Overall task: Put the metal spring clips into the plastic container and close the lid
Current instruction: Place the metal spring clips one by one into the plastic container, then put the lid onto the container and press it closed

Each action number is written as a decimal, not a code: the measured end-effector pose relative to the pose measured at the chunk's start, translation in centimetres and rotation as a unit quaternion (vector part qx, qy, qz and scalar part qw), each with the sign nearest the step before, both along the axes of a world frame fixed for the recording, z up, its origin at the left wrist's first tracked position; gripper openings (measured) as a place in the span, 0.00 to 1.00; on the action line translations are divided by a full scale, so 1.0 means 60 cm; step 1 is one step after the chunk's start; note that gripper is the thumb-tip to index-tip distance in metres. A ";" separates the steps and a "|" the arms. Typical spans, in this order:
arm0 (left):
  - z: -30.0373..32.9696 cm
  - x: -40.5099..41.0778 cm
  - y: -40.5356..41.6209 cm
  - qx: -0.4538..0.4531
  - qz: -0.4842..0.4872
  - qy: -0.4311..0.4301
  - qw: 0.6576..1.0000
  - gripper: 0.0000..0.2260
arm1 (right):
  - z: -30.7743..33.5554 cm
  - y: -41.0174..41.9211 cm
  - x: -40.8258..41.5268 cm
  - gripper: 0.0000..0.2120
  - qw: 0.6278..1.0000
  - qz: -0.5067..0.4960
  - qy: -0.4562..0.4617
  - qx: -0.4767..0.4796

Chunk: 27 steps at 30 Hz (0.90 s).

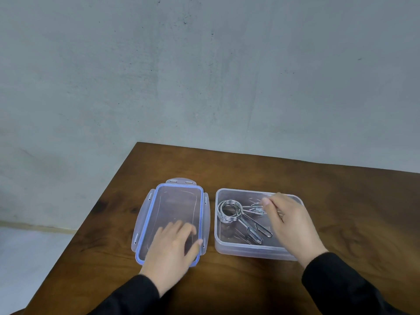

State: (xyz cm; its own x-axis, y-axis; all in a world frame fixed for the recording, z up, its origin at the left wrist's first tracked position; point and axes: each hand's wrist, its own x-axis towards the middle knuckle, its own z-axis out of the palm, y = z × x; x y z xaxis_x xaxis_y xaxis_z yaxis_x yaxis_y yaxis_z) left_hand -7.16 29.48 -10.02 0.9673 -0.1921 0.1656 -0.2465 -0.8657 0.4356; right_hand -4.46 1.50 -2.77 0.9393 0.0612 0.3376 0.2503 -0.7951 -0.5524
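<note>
Open plastic container (pixel 229 248) on the wooden table (pixel 341 212), with a coiled metal spring clip (pixel 229 211) lying inside and smaller clips (pixel 256 210) just beyond it. Just left of the container, lid (pixel 179 201) flat on the table, inner side up, left hand (pixel 175 246) spread open on its near end. Over the container's right half, right hand (pixel 288 221), fingers loosely curled above the smaller clips; grip on anything impossible to tell.

Brown wooden table (pixel 341 201), grey concrete wall (pixel 204 76)

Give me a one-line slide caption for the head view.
Left hand on the lid; right hand over the container holding spring clips.
</note>
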 end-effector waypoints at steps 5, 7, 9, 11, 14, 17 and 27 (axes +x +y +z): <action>-0.043 -0.052 0.042 0.113 -0.070 -0.031 0.991 0.12 | -0.030 0.012 -0.033 0.09 1.000 0.005 0.013 0.009; -0.050 -0.057 0.054 0.102 -0.078 -0.033 0.991 0.12 | -0.039 0.018 -0.042 0.08 1.000 0.012 0.025 -0.004; -0.050 -0.062 0.060 0.092 -0.087 -0.048 0.991 0.13 | -0.045 0.024 -0.050 0.07 0.999 0.020 0.034 -0.018; -0.049 -0.065 0.060 0.095 -0.100 -0.078 0.987 0.16 | -0.047 0.030 -0.056 0.05 0.998 0.023 0.037 -0.034; -0.040 -0.065 0.060 0.108 -0.106 -0.133 0.980 0.26 | -0.052 0.034 -0.061 0.05 0.998 0.025 0.039 -0.049; -0.029 -0.056 0.068 0.116 -0.096 -0.184 0.971 0.29 | -0.053 0.035 -0.064 0.06 0.997 0.027 0.050 -0.053; 0.064 -0.022 0.125 0.026 -0.021 -0.299 0.954 0.25 | -0.046 0.037 -0.068 0.03 0.997 0.026 0.056 -0.044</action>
State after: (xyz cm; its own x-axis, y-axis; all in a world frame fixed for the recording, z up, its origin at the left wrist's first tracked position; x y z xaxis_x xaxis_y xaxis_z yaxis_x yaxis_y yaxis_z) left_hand -8.49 37.00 -6.20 0.6948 -0.2511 0.6739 -0.4714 -0.8667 0.1631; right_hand -8.57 3.70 -5.55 0.9658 0.1354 0.2212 0.2327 -0.8292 -0.5082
